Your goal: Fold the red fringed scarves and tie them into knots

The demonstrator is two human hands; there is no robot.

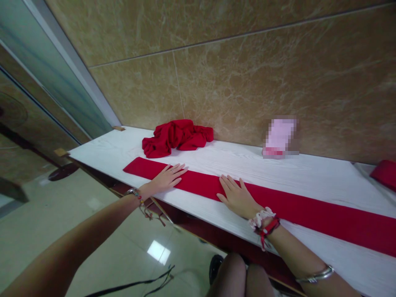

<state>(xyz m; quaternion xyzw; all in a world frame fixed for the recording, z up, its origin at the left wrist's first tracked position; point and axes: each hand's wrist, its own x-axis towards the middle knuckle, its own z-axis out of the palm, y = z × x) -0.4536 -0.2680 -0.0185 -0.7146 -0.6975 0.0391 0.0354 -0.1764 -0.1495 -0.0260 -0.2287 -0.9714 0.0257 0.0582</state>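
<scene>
A long, flat band of red cloth [293, 206] lies along the white tabletop, running from the left part of the table out past the right edge of the view. My left hand [168, 176] rests flat on it near its left end, fingers spread. Further right, my right hand [236, 196] also presses palm-down on the band, fingers apart. Neither hand grips anything. Behind the band, near the wall, sits a crumpled heap of red cloth [177, 138].
A blurred-out pink object [280, 138] leans against the marbled wall [278, 82]. At the far right lies another red piece [385, 174]. The white table [95, 150] has an open shelf below its front edge. A fan base [63, 172] stands on the tiled floor at left.
</scene>
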